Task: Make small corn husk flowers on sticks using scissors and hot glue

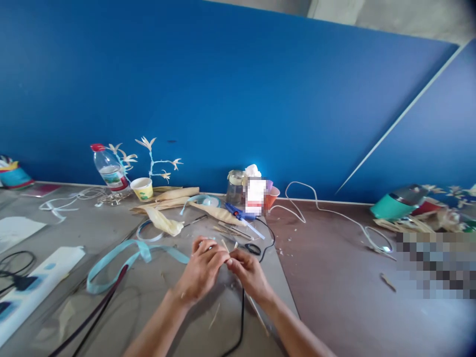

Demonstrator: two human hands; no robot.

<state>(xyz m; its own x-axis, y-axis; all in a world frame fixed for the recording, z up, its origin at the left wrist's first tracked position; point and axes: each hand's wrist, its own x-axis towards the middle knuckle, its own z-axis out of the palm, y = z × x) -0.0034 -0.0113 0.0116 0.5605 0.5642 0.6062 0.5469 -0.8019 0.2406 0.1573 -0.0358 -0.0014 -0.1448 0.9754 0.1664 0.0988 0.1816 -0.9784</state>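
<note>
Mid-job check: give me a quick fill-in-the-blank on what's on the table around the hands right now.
1. The left hand and right hand pinch a pale strip together; the glue gun beyond them is ____.
2. The light blue ribbon lies to the ____ of the hands.
3. The plastic bottle has a ____ cap.
Missing words: blue; left; red.

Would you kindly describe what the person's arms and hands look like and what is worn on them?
The left hand and right hand are bare, with no gloves. The left arm and right arm show no sleeve, watch or band up to the frame's edge. Rings are too small to tell.
</note>
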